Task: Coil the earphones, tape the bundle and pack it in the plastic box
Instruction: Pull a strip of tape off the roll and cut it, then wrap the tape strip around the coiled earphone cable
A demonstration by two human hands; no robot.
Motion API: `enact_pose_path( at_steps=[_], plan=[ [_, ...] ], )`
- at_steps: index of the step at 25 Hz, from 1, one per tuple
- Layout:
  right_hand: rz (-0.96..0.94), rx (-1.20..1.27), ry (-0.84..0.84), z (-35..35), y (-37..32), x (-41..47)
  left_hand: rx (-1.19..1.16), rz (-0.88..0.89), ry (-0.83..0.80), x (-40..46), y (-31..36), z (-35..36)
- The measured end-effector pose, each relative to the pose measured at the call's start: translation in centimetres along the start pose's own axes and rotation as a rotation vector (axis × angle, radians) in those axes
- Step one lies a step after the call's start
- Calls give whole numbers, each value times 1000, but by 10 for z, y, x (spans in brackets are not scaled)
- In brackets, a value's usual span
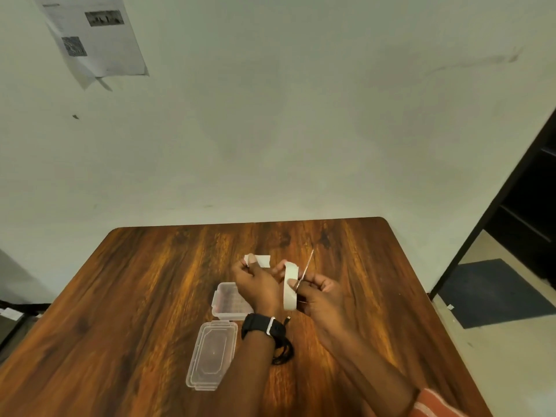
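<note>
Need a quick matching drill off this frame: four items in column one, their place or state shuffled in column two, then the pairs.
Column one:
1. tape roll
2. cut tape piece
3. box lid
4. earphones

Column two:
A. lies flat on the table, nearer the camera than the plastic box
B. pinched in the left hand
C. dark coil on the table, partly hidden under the left wrist
D. held on edge by the right hand, along with the scissors

Pairs: 1-D, 2-B, 3-A, 4-C
</note>
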State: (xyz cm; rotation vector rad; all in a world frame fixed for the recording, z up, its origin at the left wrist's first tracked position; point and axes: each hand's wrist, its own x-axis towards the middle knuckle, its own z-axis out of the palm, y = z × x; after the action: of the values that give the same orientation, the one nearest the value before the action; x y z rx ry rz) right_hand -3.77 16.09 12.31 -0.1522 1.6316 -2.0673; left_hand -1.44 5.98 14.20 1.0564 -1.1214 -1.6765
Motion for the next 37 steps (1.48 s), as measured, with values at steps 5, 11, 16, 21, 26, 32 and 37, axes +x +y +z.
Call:
enact_pose_path(
  at_steps=[5,11,16,21,26,32,37],
  plan=[
    [-135,-816,229,-87,72,10,217,-71,-18,20,-27,-57],
    [127,-1425,115,-172,112,27,508,28,-218,17,-34,-93],
    [118,-1282,177,-169,98,41,569,102,-314,14,-27,-96],
    [126,-1237,232,-167,86,74,571,164,-417,10,-20,-95],
    [136,-1339,136,-160,95,113,595,232,-593,8,-14,-94],
    [113,-1481,-41,-161,115,123,580,254,-786,9,-13,-88],
    [478,-126,-181,-97,51,59,504,250,-971,17,-11,-72]
  ],
)
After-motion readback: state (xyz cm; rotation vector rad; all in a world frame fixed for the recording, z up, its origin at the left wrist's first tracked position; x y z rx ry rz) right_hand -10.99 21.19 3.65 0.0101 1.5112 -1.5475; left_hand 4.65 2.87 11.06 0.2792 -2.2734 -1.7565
